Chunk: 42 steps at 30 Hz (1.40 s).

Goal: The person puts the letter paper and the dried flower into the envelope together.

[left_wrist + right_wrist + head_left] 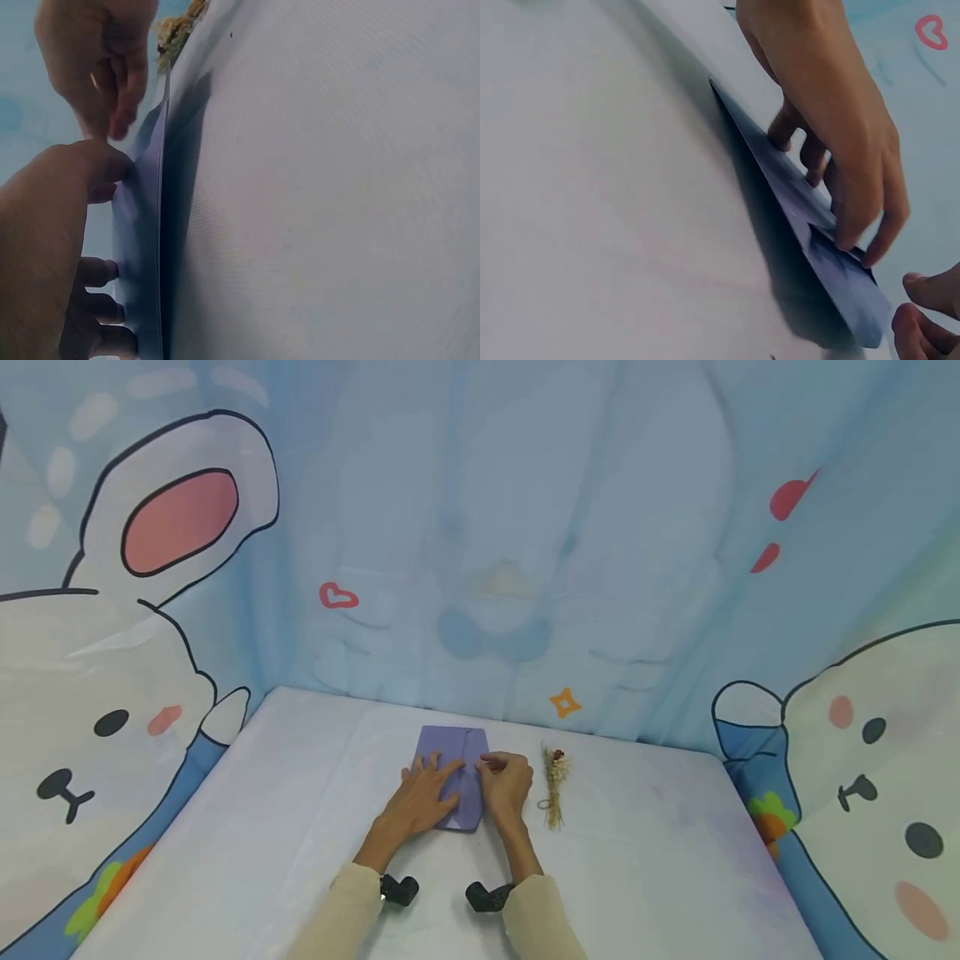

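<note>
A folded sheet of purple paper [471,802], shaped like an envelope with a lengthwise seam, lies on the white table. My left hand [422,795] rests across its left part with fingers spread; in the right wrist view, two fingertips of that left hand [832,127] touch a raised fold of the purple paper [840,277]. At the right edge is my right hand [507,781], its fingers bent and the thumb close to the index finger. In the right wrist view the right hand's fingertips [922,300] sit just off the paper's end. Anything thin between them cannot be made out.
A small dried-flower bunch [555,781], tied around its stems, lies right of the right hand. Behind the white table [645,860] hangs a blue cloth [637,610] printed with cartoon figures. Black cameras [401,890] sit at both wrists.
</note>
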{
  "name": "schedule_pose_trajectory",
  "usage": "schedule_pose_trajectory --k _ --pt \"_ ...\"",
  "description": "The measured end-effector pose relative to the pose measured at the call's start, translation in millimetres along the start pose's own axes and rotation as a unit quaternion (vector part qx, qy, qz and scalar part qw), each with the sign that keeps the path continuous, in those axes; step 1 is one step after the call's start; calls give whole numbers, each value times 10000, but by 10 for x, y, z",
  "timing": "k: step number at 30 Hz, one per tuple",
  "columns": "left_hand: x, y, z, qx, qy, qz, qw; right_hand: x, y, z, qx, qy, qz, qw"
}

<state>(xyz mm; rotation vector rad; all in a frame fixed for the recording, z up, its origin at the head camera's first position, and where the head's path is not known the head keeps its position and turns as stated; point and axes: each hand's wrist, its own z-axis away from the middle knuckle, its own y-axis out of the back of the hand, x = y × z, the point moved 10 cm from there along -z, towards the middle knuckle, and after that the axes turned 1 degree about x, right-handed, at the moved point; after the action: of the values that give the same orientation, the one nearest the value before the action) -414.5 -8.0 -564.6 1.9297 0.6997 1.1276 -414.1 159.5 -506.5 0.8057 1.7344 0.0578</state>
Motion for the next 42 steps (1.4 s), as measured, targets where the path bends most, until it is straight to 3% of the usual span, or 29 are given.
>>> schedule_pose_trajectory --k 4,8,13,16,24,31,42 --pt "2 56 6 97 8 12 10000 -41 123 -63 243 252 -101 9993" --pt "29 116 30 135 8 329 9994 -57 254 -108 478 400 -115 9980" --pt "-30 124 45 132 116 567 9982 -114 420 -136 921 744 115 9929" --pt "-61 178 71 191 170 538 9982 -124 467 -150 1056 750 115 9915" --pt "-43 294 130 204 49 472 9987 44 578 -182 1405 239 173 9896" --pt "-126 268 81 389 -34 427 9983 156 664 -221 1581 32 258 9871" --pt "-150 303 55 326 107 424 9985 452 742 -180 1693 -710 404 9822"
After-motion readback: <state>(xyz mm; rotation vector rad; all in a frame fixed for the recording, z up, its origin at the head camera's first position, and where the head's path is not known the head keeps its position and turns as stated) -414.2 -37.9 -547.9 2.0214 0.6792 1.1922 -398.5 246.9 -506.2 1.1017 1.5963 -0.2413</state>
